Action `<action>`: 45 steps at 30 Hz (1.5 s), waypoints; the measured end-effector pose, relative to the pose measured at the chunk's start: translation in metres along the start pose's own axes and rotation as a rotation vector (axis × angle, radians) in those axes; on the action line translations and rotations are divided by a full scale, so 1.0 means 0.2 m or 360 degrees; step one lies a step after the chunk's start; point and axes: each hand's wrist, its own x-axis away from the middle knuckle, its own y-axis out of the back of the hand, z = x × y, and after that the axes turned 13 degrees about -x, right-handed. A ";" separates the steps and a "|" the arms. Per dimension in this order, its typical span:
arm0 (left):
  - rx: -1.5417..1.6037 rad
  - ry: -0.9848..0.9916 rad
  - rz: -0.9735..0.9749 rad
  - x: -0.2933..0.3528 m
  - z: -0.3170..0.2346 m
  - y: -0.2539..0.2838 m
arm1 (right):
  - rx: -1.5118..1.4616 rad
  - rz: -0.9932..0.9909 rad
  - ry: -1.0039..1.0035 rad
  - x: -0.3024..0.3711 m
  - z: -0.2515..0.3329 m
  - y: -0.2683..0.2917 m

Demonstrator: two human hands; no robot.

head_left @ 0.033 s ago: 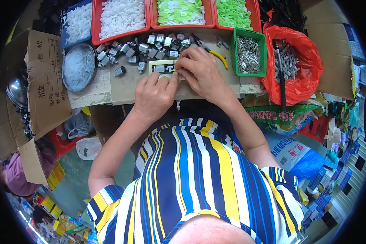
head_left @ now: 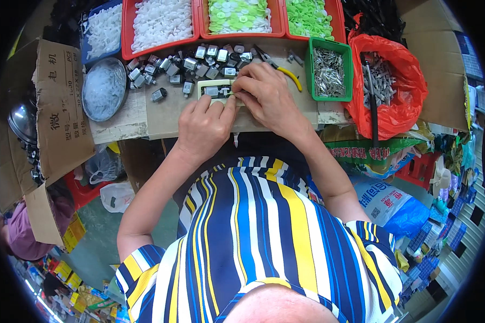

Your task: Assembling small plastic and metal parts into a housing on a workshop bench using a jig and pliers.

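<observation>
Cream rectangular plastic casing (head_left: 214, 83), silver motor (head_left: 212, 91) inside: on brown cardboard sheet (head_left: 164, 116). Left hand (head_left: 206, 125): half-curled at casing's near edge, we judge for steadying; grip unclear. Right hand (head_left: 267, 97): pinched closed at its right end, contents hidden. Loose silver motors (head_left: 190, 63): beyond, presumably for reach.

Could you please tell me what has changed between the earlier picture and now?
Nothing has visibly changed: the left hand and right hand are still at the cream holder. The loose motors, pliers and green bin stayed where they were.
</observation>
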 end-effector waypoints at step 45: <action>0.0797 -0.0330 0.0475 -1.29 -0.14 -0.68 | 0.0152 -0.0681 -0.0544 0.29 -0.27 0.57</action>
